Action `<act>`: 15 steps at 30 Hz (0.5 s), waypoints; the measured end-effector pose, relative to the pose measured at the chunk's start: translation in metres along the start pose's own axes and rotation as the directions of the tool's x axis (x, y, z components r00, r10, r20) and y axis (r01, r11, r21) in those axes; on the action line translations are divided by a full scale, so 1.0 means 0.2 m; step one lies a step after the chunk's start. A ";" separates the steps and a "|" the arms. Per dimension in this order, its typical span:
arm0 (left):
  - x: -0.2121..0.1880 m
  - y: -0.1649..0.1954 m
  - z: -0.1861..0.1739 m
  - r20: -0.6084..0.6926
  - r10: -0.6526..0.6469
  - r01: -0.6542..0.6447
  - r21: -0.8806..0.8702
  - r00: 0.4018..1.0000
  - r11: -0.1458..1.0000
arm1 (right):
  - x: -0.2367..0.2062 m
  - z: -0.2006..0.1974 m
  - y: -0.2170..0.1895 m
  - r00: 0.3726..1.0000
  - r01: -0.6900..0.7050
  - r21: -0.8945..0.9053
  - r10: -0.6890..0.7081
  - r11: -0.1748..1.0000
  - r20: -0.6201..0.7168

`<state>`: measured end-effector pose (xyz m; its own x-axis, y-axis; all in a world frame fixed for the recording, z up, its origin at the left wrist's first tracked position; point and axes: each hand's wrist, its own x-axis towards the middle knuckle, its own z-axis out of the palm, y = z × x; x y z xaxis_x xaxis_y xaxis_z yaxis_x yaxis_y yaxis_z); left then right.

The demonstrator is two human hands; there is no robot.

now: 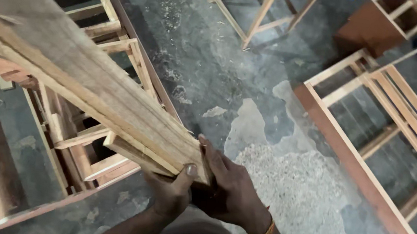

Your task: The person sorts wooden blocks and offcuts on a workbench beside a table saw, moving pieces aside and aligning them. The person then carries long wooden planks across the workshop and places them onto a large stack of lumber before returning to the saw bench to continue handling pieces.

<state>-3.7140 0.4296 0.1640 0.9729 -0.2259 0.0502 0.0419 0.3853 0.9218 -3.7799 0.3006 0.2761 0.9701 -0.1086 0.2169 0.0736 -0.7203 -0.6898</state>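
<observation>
Wooden planks [81, 81] clamped between left hand [171, 194] and right hand [234, 193] fingers [209, 156].

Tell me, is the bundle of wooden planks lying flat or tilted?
Tilted: the planks rise up and leftward from the near end, which both hands hold.

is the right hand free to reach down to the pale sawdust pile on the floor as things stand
Probably not: the right hand and left hand both grip the end of the long pale wooden planks, though nothing blocks the sawdust pile.
</observation>
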 end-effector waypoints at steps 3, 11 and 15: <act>0.37 -0.25 0.27 -0.107 -0.005 -0.008 -0.116 0.994 0.993 | 0.35 -0.14 0.40 0.997 0.006 0.032 -0.008 0.999 0.074; 1.49 -0.39 0.86 -0.155 0.068 -0.057 0.076 0.986 0.995 | 1.43 -0.54 1.15 0.947 0.321 0.158 -0.321 0.934 -0.022; 2.10 -0.26 1.14 -0.086 0.002 0.005 0.084 0.996 0.996 | 1.98 -0.69 1.41 0.951 0.308 0.156 -0.308 0.939 -0.020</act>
<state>-3.3604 0.1104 0.2239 0.9889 -0.1470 0.0191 0.0274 0.3078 0.9511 -3.4075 -0.0388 0.2628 0.8953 0.1049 0.4328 0.4035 -0.6027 -0.6885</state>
